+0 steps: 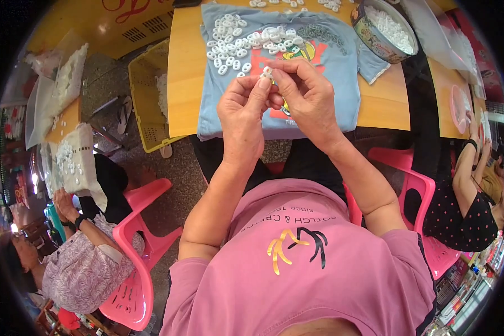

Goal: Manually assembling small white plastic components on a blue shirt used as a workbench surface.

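My left hand point(242, 115) and my right hand point(309, 101) meet over the near part of a blue T-shirt point(333, 115) spread on the table. Both are closed, pinching a small white plastic piece point(267, 71) between thumbs and fingers. The fingers hide part of it, and whether a second small part sits in it I cannot tell. Just beyond lie loose white oval pieces with two holes point(227, 31), scattered over the cloth. To their right is a heap of tiny grey-green parts point(323, 35), too small to name.
A round tin point(387, 51) full of small white pieces stands at the far right of the wooden table point(183, 73). A yellow crate point(151, 126) is on the floor at left. People on pink chairs point(143, 241) sit either side, at tables with more white pieces.
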Motion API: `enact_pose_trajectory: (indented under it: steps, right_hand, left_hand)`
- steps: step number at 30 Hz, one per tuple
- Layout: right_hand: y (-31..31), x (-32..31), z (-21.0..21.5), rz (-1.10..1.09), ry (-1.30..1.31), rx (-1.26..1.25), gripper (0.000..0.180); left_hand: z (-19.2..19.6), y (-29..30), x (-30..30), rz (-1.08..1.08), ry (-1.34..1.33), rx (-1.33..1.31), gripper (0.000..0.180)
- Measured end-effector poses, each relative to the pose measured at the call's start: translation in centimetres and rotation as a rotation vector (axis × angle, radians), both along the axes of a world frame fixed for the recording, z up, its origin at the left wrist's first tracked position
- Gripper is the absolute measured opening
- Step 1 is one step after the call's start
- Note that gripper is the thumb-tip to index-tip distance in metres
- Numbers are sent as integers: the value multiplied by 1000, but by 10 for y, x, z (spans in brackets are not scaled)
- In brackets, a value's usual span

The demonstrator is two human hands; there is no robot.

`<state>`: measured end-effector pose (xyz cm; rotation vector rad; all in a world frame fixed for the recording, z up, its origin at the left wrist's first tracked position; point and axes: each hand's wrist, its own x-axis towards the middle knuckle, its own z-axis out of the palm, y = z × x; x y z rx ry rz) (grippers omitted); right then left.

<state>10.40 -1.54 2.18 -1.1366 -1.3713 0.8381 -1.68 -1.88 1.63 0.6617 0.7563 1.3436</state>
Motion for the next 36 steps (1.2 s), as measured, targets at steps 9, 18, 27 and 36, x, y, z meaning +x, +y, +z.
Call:
enact_pose_trajectory:
  steps: [9,18,27,36]
  right_hand:
    - [0,5,0,52,143,-143,20]
    - [-2,8,16,231,410,-263,33]
    - [-17,-1,20,364,654,-382,54]
    - [-27,-17,2,395,812,-412,67]
  left_hand:
    - [-14,-1,-6,-8,140,67,14]
    - [-26,-4,-14,-62,158,245,38]
    - [-28,-5,-18,-178,277,451,68]
    - [-30,-13,-24,-141,86,432,46]
